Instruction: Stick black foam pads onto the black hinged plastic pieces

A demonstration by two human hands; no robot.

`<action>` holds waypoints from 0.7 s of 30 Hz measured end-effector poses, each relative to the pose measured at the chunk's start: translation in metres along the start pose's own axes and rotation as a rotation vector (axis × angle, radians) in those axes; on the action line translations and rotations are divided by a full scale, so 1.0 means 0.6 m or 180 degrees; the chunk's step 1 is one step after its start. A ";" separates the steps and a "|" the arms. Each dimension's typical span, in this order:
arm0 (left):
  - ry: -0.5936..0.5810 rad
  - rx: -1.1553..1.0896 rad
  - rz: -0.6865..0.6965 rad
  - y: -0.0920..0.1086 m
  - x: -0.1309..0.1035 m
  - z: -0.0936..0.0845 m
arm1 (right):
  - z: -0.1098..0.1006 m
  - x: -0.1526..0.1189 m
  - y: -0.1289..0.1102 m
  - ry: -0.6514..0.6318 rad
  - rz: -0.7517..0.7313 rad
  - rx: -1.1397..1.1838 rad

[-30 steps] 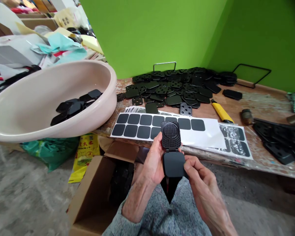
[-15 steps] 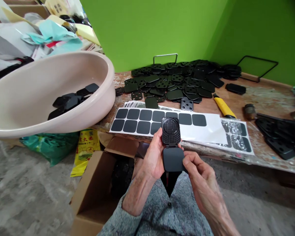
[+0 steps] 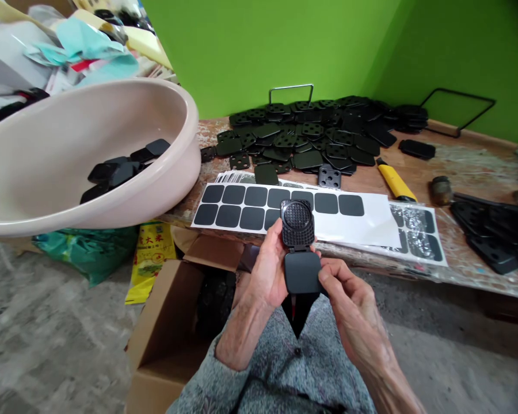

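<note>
My left hand (image 3: 267,270) is closed around a hinged black plastic case (image 3: 298,224), which lies opened out in front of my lap. Its upper half is turned towards me, with a grid texture and a round ring. Over the lower half lies a smooth dark grey square sticker (image 3: 303,273), like those on the sheet behind it. Thumb and fingers of my right hand (image 3: 347,293) pinch at the sticker's right edge; whether they also touch the case is hidden. A white sticker sheet (image 3: 354,230) with dark rounded squares lies just beyond my hands, some of its places bare.
Black plastic parts (image 3: 302,138) are heaped along the green wall. A pale basin (image 3: 164,190) with several black pieces stands left. On the bench's right lie a yellow cutter (image 3: 395,179), a small jar (image 3: 440,190) and more black parts (image 3: 492,241). Below is an open cardboard box (image 3: 164,322).
Both hands keep the same hold on the case and the sticker. The case sits slightly higher and further left in view, as the camera has shifted a little.
</note>
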State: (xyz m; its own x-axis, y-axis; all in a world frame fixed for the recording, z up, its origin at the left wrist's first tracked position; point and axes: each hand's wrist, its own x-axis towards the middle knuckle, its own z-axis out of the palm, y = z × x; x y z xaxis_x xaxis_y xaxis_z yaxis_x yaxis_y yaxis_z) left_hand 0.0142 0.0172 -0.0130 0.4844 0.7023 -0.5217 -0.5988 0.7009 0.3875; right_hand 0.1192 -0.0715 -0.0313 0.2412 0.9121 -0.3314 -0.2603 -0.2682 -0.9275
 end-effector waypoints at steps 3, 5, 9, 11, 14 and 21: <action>-0.0005 0.0098 -0.0055 0.000 0.000 -0.001 | 0.001 -0.001 -0.007 -0.0147 0.0096 0.0300; 0.0001 0.0085 -0.0038 -0.001 0.000 -0.002 | 0.002 -0.001 -0.011 -0.0238 0.0166 0.0453; 0.0050 0.0006 0.0087 -0.004 0.002 -0.003 | 0.004 0.001 -0.017 -0.0302 0.0245 0.0487; 0.0069 -0.0038 0.0130 -0.005 0.003 -0.003 | 0.005 0.003 -0.017 -0.0305 0.0248 0.0433; 0.0047 -0.0081 0.0140 -0.006 0.003 -0.003 | 0.005 0.004 -0.015 -0.0227 0.0209 0.0316; 0.0042 -0.0088 0.0080 -0.003 0.006 -0.004 | 0.001 0.006 -0.007 -0.0009 0.0083 -0.0119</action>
State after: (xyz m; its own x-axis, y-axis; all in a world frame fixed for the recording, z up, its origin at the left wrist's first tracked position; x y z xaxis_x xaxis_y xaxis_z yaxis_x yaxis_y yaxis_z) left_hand 0.0154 0.0178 -0.0176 0.4606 0.7177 -0.5222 -0.6281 0.6793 0.3797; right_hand 0.1207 -0.0670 -0.0285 0.2322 0.9055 -0.3551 -0.2312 -0.3032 -0.9245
